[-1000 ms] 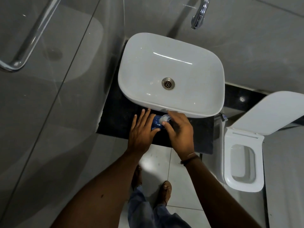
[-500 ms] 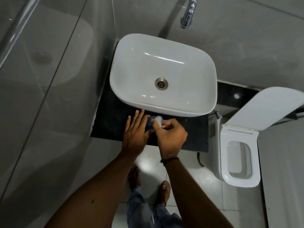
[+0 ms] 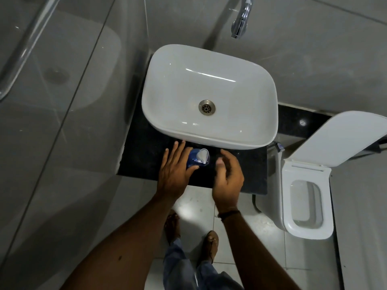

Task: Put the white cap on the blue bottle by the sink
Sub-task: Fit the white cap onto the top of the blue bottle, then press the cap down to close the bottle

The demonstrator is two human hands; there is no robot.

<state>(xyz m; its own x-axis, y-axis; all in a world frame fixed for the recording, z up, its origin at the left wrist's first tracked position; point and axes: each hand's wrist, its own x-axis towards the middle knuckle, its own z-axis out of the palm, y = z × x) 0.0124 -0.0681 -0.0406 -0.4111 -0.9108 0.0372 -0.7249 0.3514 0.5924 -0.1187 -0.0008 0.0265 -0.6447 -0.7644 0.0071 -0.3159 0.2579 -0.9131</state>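
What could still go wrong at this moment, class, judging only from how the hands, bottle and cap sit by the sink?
1. The right hand is open and off the white cap; if the cap is only resting, it may fall off.
2. The blue bottle stands near the black counter's front edge, steadied only by the left hand; a nudge could tip it to the floor.

One blue bottle (image 3: pixel 193 159), one white cap (image 3: pixel 202 154), one sink (image 3: pixel 209 95), one toilet (image 3: pixel 305 197), two hands

Bathroom, prob. a home: sink (image 3: pixel 209 141), toilet (image 3: pixel 301 229), glass shower screen (image 3: pixel 52 143).
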